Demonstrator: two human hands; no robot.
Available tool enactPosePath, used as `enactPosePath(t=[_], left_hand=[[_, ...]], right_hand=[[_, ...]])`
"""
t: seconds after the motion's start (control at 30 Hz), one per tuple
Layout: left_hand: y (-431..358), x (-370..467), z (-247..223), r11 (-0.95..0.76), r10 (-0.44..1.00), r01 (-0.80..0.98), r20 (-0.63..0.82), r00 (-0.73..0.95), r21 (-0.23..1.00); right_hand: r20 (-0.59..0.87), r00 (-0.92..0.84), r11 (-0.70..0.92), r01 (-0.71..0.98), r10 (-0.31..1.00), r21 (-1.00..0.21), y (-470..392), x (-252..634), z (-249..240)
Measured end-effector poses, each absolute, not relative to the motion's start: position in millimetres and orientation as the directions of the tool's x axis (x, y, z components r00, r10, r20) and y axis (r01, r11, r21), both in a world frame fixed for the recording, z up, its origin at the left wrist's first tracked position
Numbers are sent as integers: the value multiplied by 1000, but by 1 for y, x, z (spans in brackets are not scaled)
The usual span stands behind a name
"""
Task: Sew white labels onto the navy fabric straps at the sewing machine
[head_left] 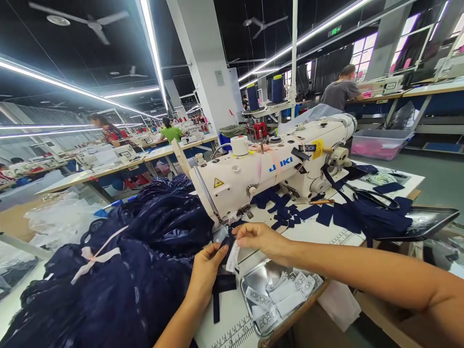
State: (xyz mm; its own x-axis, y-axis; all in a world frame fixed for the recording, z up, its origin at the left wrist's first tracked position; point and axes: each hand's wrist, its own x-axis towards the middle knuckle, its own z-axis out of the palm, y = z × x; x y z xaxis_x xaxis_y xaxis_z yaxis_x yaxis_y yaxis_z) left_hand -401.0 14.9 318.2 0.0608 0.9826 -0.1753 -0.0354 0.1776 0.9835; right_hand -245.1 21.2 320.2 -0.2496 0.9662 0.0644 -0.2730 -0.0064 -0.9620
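Beneath the needle end of a white sewing machine (pixel 235 181), my two hands are close together. My left hand (pixel 207 265) pinches a small dark navy fabric piece (pixel 226 243) between thumb and fingers. My right hand (pixel 255 238) has its fingers closed at the upper end of a white printed label (pixel 232 257), which hangs beside the navy piece. Just below my right forearm sits a metal tray (pixel 247 305) with several white labels (pixel 290 292). Navy strips (pixel 216 302) lie on the table near my left hand.
A large heap of navy fabric (pixel 108 270) fills the left side. Cut navy pieces (pixel 284 210), black scissors (pixel 375 195) and a dark tray (pixel 431 222) lie to the right. People (pixel 339 92) sit at other machines behind.
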Motion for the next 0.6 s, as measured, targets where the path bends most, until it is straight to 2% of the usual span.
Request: enactPosePath(t=[0.17,0.33,0.6], left_hand=[[15,-404,319,177,982,-69,-171,85,982],[16,-405,319,188,977,-112,-175,121,976],[13,-400,320,220,975,-30,-219,37,975]], right_hand=[[34,-153,-6,-251,988,-968,29,-270,313],[85,-76,69,-189,993,-979,36,-272,311],[98,-71,86,-167,993,-982,36,-272,307]])
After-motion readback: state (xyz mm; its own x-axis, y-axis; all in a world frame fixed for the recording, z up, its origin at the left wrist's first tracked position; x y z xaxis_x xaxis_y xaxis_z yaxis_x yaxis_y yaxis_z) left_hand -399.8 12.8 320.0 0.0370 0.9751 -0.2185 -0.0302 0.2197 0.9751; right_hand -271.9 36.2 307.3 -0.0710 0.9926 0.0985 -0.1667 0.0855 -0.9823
